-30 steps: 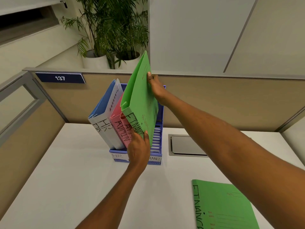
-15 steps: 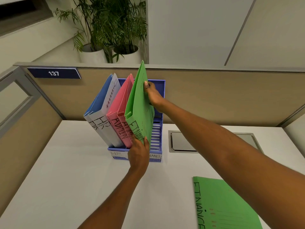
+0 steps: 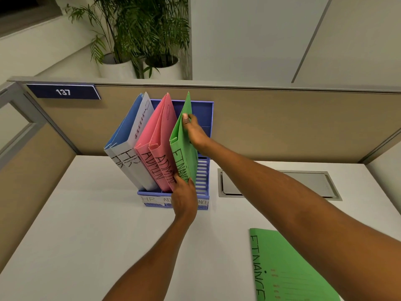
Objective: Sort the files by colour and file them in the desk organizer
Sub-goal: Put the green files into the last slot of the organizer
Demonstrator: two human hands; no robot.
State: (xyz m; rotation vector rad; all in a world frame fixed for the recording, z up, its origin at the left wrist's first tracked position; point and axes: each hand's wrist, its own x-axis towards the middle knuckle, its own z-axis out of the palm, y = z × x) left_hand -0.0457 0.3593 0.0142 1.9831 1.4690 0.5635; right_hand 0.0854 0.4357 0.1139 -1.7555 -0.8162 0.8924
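Lowered since a second ago, the green file (image 3: 183,146) now stands nearly upright in the right-hand slot of the blue desk organizer (image 3: 202,177), just beside two pink files (image 3: 159,144) and the blue files (image 3: 128,135) at left. The right hand (image 3: 194,132) has its grip pinched on the file's upper edge; the left hand (image 3: 184,196) steadies its near bottom corner. A second green file (image 3: 288,268) lies on the counter (image 3: 86,235) at near right, likely next.

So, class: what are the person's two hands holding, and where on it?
Both hold the green folder standing in the organizer: the right hand near its top edge, the left hand at its bottom front corner.
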